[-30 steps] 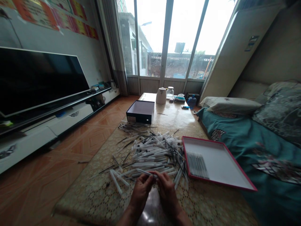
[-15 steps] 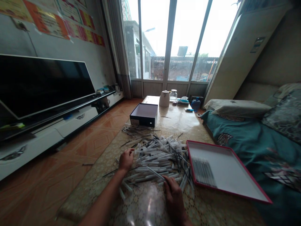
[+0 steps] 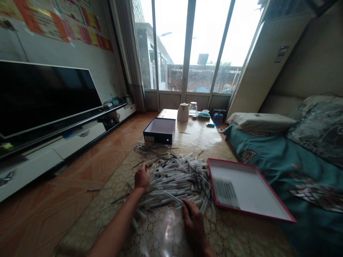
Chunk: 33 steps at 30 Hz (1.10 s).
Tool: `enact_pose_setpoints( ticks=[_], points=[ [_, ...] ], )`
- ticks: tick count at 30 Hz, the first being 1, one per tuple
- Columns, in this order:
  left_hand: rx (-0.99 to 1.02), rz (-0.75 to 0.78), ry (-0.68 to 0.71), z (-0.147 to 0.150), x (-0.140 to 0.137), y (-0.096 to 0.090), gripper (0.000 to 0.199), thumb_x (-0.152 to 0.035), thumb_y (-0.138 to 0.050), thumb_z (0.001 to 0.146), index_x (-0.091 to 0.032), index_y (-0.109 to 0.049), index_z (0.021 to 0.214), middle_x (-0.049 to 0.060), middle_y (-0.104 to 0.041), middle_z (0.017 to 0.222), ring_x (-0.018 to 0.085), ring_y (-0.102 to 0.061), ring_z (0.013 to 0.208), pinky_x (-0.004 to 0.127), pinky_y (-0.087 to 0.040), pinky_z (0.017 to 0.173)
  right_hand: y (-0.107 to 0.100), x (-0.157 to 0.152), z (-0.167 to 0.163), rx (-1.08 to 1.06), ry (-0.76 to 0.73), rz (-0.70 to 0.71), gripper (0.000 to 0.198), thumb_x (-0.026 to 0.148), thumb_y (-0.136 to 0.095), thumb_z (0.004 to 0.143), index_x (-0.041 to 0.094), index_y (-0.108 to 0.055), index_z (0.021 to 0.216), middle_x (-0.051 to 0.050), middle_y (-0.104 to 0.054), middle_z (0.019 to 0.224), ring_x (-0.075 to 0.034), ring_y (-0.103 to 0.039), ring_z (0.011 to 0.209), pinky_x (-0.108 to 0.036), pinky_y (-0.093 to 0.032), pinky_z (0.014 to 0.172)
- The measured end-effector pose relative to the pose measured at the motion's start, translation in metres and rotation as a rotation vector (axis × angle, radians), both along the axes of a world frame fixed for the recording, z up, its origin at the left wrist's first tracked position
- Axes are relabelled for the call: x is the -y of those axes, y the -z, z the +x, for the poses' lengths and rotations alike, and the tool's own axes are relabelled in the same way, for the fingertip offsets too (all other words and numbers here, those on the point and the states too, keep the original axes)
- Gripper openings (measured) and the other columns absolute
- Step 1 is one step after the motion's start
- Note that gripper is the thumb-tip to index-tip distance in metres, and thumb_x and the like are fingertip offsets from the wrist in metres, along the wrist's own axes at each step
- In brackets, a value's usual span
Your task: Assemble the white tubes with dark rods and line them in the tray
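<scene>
Right hand [image 3: 193, 215] pinches one pen [image 3: 173, 195] toward bench's [image 3: 203, 142] near edge | left hand [image 3: 142, 176] at left side of pile [image 3: 174, 176], grip: cannot tell | lid [image 3: 257, 189] seems to overhang bench's right edge; a knock might tip it, scattering its pen row [image 3: 226, 192].

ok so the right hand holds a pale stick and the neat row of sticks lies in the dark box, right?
Not quite: the neat row of sticks lies in the red-rimmed tray to the right of the pile, not in the dark box, as the head view shows. The right hand does hold a pale stick.
</scene>
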<state>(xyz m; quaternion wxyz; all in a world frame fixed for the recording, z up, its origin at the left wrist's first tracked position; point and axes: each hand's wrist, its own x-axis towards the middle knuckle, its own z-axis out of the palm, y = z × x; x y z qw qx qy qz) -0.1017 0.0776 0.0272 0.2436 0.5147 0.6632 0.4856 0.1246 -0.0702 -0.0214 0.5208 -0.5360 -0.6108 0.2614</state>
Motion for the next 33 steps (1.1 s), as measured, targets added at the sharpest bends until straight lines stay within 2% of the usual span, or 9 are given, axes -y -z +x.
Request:
enact_pose_setpoints(
  ticks=[3,6,8,9,11,13,17,21,33],
  points=[
    [0.13,0.017,-0.017,0.006,0.023,-0.006,0.015,-0.029,-0.064,0.075,-0.019,-0.062,0.085,0.003,-0.066,0.073,0.023,-0.064,0.078,0.034,-0.048,0.073,0.0,0.001,0.0,-0.03,0.009,0.008,0.029,0.033,-0.045,0.091,0.02,-0.066,0.106,-0.007,-0.067,0.09,-0.019,-0.062,0.08,-0.029,-0.051,0.074],
    [0.328,0.0,-0.001,0.021,0.062,0.0,0.028,-0.042,-0.064,0.073,-0.017,-0.062,0.083,0.004,-0.068,0.072,0.02,-0.067,0.07,0.032,-0.053,0.067,0.001,0.001,0.0,-0.079,0.013,0.003,0.031,0.032,-0.044,0.09,0.019,-0.064,0.109,-0.005,-0.066,0.082,-0.016,-0.059,0.066,-0.026,-0.05,0.064],
    [0.725,-0.072,-0.019,0.034,0.092,0.009,0.035,-0.041,-0.077,0.058,-0.016,-0.062,0.078,0.005,-0.07,0.073,0.02,-0.068,0.068,0.031,-0.054,0.063,0.001,0.001,0.0,-0.126,0.024,-0.016,0.031,0.033,-0.045,0.089,0.018,-0.065,0.108,-0.005,-0.065,0.081,-0.014,-0.057,0.061,-0.025,-0.049,0.059],
    [0.805,-0.123,-0.039,0.04,0.105,0.013,0.037,-0.039,-0.08,0.053,-0.016,-0.062,0.077,0.004,-0.07,0.072,0.02,-0.068,0.067,0.028,-0.054,0.058,0.0,0.001,0.001,-0.153,0.032,-0.029,0.031,0.033,-0.046,0.089,0.017,-0.065,0.107,-0.006,-0.066,0.082,-0.014,-0.057,0.061,-0.024,-0.049,0.058],
    [0.835,-0.187,-0.057,0.05,0.126,0.022,0.037,-0.036,-0.082,0.05,-0.016,-0.063,0.075,0.002,-0.069,0.067,0.017,-0.066,0.061,0.023,-0.05,0.049,-0.003,0.0,0.003,-0.195,0.039,-0.068,0.03,0.033,-0.048,0.087,0.016,-0.066,0.103,-0.007,-0.066,0.085,-0.015,-0.058,0.062,-0.024,-0.048,0.056],
    [0.882,-0.205,-0.065,0.057,0.138,0.027,0.035,-0.033,-0.083,0.049,-0.015,-0.064,0.073,0.0,-0.068,0.063,0.014,-0.064,0.055,0.02,-0.049,0.048,-0.009,-0.001,0.006,-0.203,0.034,-0.109,0.027,0.031,-0.049,0.085,0.016,-0.067,0.098,-0.006,-0.066,0.081,-0.015,-0.058,0.061,-0.023,-0.048,0.054],
    [1.041,-0.216,-0.084,0.061,0.14,0.03,0.03,-0.023,-0.084,0.052,-0.015,-0.064,0.072,-0.002,-0.066,0.06,0.01,-0.062,0.052,0.018,-0.051,0.053,-0.017,0.0,0.015,-0.124,-0.008,-0.125,0.02,0.026,-0.051,0.081,0.017,-0.067,0.087,-0.005,-0.066,0.076,-0.018,-0.06,0.067,-0.025,-0.049,0.061],
    [1.078,-0.236,-0.091,0.06,0.137,0.028,0.023,-0.016,-0.081,0.058,-0.015,-0.063,0.072,-0.001,-0.066,0.061,0.009,-0.062,0.051,0.016,-0.051,0.052,-0.018,0.003,0.021,-0.06,-0.027,-0.075,0.017,0.025,-0.052,0.08,0.019,-0.067,0.085,-0.005,-0.067,0.081,-0.02,-0.062,0.078,-0.028,-0.049,0.071],
    [1.018,-0.223,-0.032,0.059,0.138,0.032,0.034,-0.03,-0.084,0.052,-0.015,-0.064,0.073,-0.001,-0.067,0.06,0.01,-0.062,0.053,0.018,-0.051,0.053,-0.009,0.007,0.013,0.033,-0.075,-0.064,0.02,0.022,-0.048,0.083,0.019,-0.066,0.091,-0.006,-0.066,0.087,-0.02,-0.061,0.084,-0.028,-0.048,0.076]
  ],
)
